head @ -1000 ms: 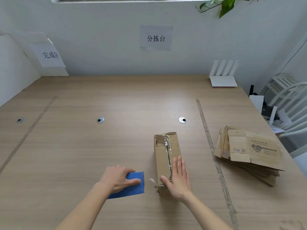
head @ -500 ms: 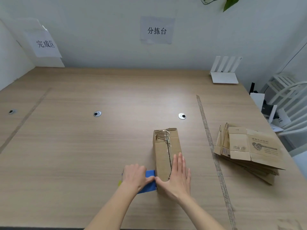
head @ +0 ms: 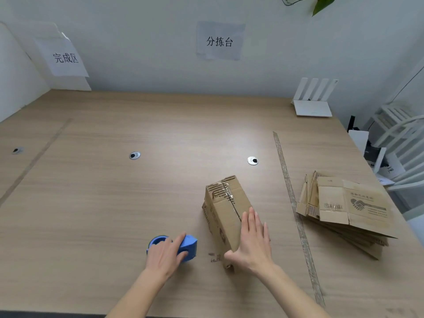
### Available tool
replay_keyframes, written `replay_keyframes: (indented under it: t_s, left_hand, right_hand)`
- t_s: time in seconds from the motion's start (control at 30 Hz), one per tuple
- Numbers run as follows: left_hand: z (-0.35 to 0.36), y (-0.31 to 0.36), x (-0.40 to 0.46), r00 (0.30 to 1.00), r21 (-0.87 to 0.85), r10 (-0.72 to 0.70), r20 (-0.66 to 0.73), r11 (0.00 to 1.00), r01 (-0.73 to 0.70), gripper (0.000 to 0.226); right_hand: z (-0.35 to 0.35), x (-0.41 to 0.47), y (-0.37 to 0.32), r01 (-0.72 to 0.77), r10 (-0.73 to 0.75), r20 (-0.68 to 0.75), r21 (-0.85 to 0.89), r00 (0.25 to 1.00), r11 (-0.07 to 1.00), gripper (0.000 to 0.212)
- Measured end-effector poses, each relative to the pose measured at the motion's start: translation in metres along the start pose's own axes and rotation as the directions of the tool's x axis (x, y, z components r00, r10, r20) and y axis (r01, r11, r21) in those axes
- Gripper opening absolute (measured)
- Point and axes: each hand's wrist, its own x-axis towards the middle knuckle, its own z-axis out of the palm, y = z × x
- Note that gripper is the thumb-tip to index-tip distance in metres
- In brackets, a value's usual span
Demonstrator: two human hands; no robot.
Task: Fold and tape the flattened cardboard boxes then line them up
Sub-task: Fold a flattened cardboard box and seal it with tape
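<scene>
A folded cardboard box (head: 223, 208) lies on the wooden table (head: 114, 203), its top seam facing up with clear tape at the far end. My right hand (head: 252, 239) rests flat on the near right part of the box top, fingers spread. My left hand (head: 166, 255) grips a blue tape dispenser (head: 188, 245) on the table, a little left of the box's near end. A stack of flattened cardboard boxes (head: 346, 210) lies to the right.
A strip of tape (head: 291, 191) runs front to back on the table between the box and the stack. A white router (head: 313, 106) stands at the back right. White chairs (head: 403, 143) are beyond the right edge. Paper signs hang on the wall.
My left hand has drawn the blue tape dispenser away from the box's near end, to the left. My right hand stays pressed on the box top.
</scene>
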Motion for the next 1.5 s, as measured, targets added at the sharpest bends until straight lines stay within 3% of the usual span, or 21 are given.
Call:
replay_keyframes:
  t_s: [0.17,0.33,0.43,0.53,0.63,0.7,0.73,0.8,0.9,1.03,1.17,1.4,1.5]
  left_hand:
    - [0.034,-0.016,-0.002,0.997,-0.004,-0.066,0.040,0.998,0.066,0.075]
    - [0.027,-0.016,-0.005,1.000,0.030,0.003,0.003,1.000,-0.004,0.063]
    - [0.007,-0.009,0.004,0.993,0.004,-0.013,-0.117,1.000,0.014,0.083]
    - [-0.023,0.017,0.027,0.952,-0.117,0.101,-0.288,0.983,-0.140,0.086]
    - [-0.048,0.052,0.044,0.949,-0.266,0.259,-0.179,0.916,-0.300,0.095]
    - [-0.052,0.069,0.050,0.942,-0.341,0.326,-0.073,0.880,-0.331,0.091]
    - [-0.050,0.075,0.051,0.938,-0.375,0.343,-0.035,0.866,-0.331,0.087]
    - [-0.044,0.081,0.052,0.931,-0.440,0.366,0.000,0.836,-0.328,0.078]
    - [-0.038,0.087,0.051,0.937,-0.463,0.349,0.001,0.831,-0.309,0.084]
    - [-0.038,0.092,0.046,0.959,-0.413,0.281,0.017,0.876,-0.249,0.107]
    - [-0.035,0.093,0.039,0.960,-0.471,0.275,0.040,0.853,-0.225,0.109]
    - [-0.041,0.085,0.032,0.967,-0.411,0.250,0.045,0.887,-0.210,0.101]
    - [-0.041,0.066,0.024,0.982,-0.356,0.187,-0.032,0.916,-0.186,0.093]
  right_hand:
    - [-0.022,0.010,0.045,0.156,-0.152,0.062,-0.061,0.986,0.986,0.132]
    - [-0.045,0.019,0.074,0.231,-0.210,0.116,-0.225,0.971,0.947,0.124]
    - [-0.061,0.025,0.085,0.268,-0.252,0.093,-0.359,0.963,0.894,0.111]
    - [-0.068,0.027,0.089,0.237,-0.302,-0.071,-0.459,0.951,0.856,0.103]
    - [-0.055,0.024,0.091,0.103,-0.200,-0.317,-0.298,0.927,0.949,0.083]
    - [-0.041,0.011,0.091,-0.006,-0.017,-0.339,-0.068,0.940,0.998,0.058]
    - [-0.034,0.005,0.091,-0.057,0.066,-0.306,0.040,0.950,0.998,0.052]
    - [-0.022,-0.004,0.090,-0.087,0.131,-0.171,0.239,0.977,0.967,0.058]
    - [-0.011,-0.004,0.086,-0.060,0.060,0.015,0.484,0.998,0.873,0.078]
    - [-0.009,0.008,0.066,0.129,-0.144,-0.012,0.527,0.989,0.840,0.064]
    - [-0.008,0.024,0.052,0.111,-0.142,0.003,0.609,0.990,0.786,0.057]
    - [-0.002,0.028,0.051,0.138,-0.162,0.001,0.509,0.987,0.849,0.062]
    - [-0.003,0.025,0.050,0.137,-0.129,-0.050,0.508,0.990,0.850,0.057]
